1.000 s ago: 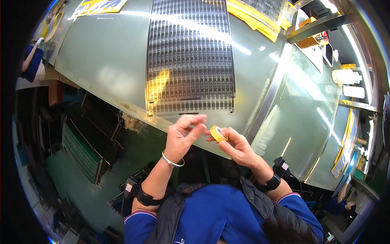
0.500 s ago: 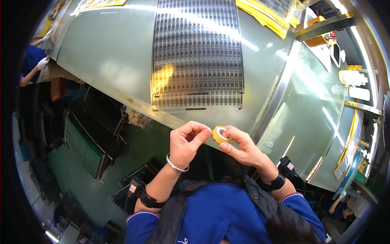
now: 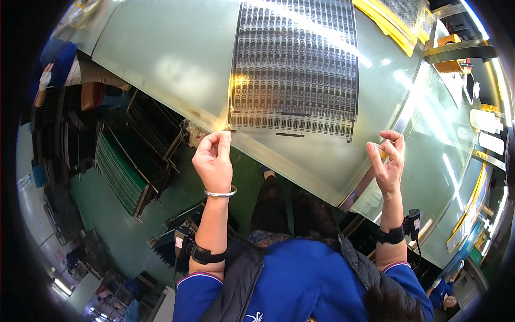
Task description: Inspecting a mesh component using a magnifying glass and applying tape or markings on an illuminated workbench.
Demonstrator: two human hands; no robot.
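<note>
Widely spaced hands [image 3: 212, 162], tape roll [image 3: 383, 154] in right [image 3: 391, 167].

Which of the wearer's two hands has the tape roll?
The right hand, which grips the yellow tape roll; the left hand, with a silver bangle at its wrist, is pinched and shows no roll.

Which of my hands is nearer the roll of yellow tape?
Right: the right hand holds the roll of yellow tape, while the left hand is apart, well to its left.
</note>
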